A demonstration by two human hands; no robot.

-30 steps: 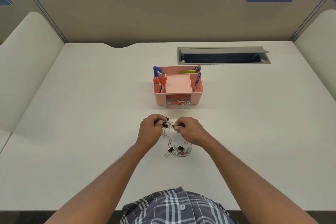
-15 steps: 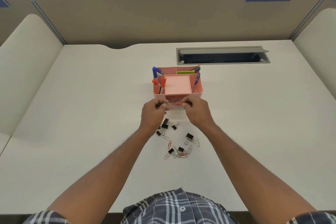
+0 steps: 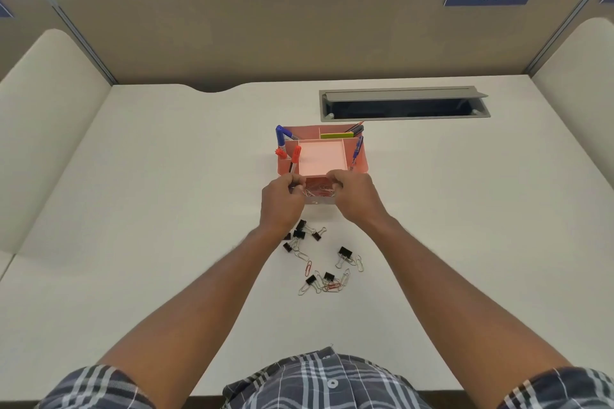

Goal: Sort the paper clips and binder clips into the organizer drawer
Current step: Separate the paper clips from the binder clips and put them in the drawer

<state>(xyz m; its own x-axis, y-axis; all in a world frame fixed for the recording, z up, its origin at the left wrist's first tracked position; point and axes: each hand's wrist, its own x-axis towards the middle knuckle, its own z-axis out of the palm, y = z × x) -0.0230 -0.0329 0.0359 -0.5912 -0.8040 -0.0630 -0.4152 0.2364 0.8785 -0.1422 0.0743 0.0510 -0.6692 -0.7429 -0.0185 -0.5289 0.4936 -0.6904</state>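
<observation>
Curled fingers (image 3: 296, 180) of both hands hover over the clear pull-out drawer (image 3: 319, 198) of the pink plastic organizer (image 3: 361, 165); whether they pinch clips is unclear. Light, slippery wire paper clips (image 3: 332, 285) and stiff black binder clips (image 3: 345, 253) lie on the worktop (image 3: 166, 209) just nearer than the drawer; take the binder clips by their bodies.

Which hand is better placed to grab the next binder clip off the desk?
Left, probably. The left hand sits right above the nearest binder clips; the right hand is farther from them. Both hover at the drawer.
</observation>
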